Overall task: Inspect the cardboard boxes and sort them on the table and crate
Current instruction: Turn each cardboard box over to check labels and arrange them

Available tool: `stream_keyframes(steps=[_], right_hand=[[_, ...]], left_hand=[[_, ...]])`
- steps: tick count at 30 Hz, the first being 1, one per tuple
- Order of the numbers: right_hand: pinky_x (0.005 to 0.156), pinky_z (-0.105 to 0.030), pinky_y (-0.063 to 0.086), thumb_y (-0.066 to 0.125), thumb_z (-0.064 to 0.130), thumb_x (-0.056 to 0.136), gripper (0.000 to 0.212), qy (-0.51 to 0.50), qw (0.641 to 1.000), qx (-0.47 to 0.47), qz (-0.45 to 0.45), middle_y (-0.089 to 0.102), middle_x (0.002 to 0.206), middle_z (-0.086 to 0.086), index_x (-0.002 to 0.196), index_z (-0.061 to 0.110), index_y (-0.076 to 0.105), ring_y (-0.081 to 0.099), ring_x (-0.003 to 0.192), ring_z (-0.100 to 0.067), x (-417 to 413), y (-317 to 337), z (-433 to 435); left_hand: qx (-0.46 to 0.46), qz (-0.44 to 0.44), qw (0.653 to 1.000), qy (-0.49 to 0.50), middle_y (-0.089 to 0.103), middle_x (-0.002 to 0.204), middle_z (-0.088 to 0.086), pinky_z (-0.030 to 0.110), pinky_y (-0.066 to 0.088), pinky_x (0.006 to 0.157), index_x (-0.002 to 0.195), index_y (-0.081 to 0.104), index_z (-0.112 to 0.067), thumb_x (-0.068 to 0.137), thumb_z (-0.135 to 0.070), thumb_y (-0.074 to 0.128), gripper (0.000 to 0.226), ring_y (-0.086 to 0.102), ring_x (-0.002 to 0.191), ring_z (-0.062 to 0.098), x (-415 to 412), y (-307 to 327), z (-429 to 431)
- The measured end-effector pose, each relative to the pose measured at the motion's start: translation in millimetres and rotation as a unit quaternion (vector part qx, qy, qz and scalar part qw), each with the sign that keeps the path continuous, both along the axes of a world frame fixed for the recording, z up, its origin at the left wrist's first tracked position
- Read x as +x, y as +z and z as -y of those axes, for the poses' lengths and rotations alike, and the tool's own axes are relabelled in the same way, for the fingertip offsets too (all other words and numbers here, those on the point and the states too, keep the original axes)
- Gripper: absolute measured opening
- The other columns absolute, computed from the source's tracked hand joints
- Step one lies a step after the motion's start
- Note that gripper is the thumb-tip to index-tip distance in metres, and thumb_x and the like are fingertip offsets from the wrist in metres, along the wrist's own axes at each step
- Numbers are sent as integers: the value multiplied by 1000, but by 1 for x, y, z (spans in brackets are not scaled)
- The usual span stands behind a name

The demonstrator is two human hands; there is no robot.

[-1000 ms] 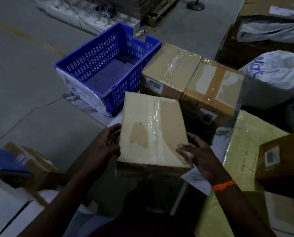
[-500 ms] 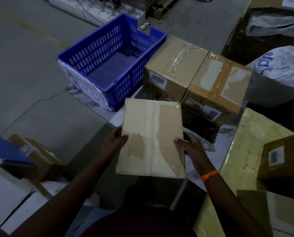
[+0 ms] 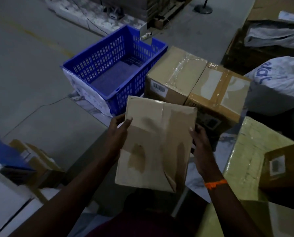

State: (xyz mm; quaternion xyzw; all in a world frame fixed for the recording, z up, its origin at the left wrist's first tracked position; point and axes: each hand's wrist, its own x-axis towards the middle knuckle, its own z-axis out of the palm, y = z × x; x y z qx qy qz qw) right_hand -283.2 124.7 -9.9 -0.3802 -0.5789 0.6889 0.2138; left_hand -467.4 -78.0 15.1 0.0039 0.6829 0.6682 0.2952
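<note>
Grips cardboard box [image 3: 156, 144] by sides with left grip [image 3: 120, 128], right grip [image 3: 198, 140]; tips it up nearer than before, inspecting, unsorted.

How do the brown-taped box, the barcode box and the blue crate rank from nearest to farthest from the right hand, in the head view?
1. brown-taped box, just beyond the right hand.
2. barcode box, farther left.
3. blue crate, far left.

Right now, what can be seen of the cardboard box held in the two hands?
The cardboard box is tan and rectangular, with clear tape along its middle. Darker patches show torn surface paper, and its near right corner is creased. It is tilted, the left hand gripping its left edge, the right hand its right edge.
</note>
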Motion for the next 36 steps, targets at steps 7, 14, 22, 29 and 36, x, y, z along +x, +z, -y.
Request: stream_keyframes(steps=[7, 14, 22, 29, 36], right_hand=[[110, -38, 50, 51, 68, 96, 82, -75, 990, 118, 6, 45, 158, -10, 157, 16, 37, 48, 143, -22, 32, 18, -1], [107, -48, 51, 58, 84, 81, 51, -80, 994, 71, 6, 62, 135, 8, 122, 54, 60, 60, 126, -8, 37, 15, 9], [110, -48, 47, 55, 39, 105, 56, 5, 841, 528, 113, 46, 154, -16, 151, 9, 46, 47, 141, -24, -11, 56, -10], [125, -55, 15, 9, 63, 102, 80, 179, 703, 612, 316, 24, 170, -10, 163, 14, 26, 22, 158, -28, -44, 56, -16], [126, -51, 12, 8, 63, 100, 81, 178, 711, 597, 326, 23, 171, -7, 164, 17, 25, 19, 158, -25, -47, 59, -18]], left_hand=[[109, 15, 994, 26, 66, 126, -9, 27, 61, 78, 137, 55, -22, 102, -58, 39, 52, 67, 106, 0, 16, 22, -19], [8, -11, 999, -42, 56, 133, -8, 50, 51, 101, 138, 49, -31, 86, -72, 56, 67, 55, 124, 21, 24, 9, -16], [-171, -518, 811, -210, 43, 157, 3, 51, 27, 121, 151, 43, -20, 102, -24, 54, 50, 34, 147, 17, -8, 42, -49], [-339, -590, 639, -357, 24, 167, 4, 51, 14, 124, 160, 25, -17, 104, -47, 19, 64, 18, 155, 23, -3, 43, -77], [-335, -582, 638, -377, 21, 168, 5, 49, 14, 125, 160, 24, -16, 107, -46, 24, 61, 16, 155, 24, -7, 47, -80]])
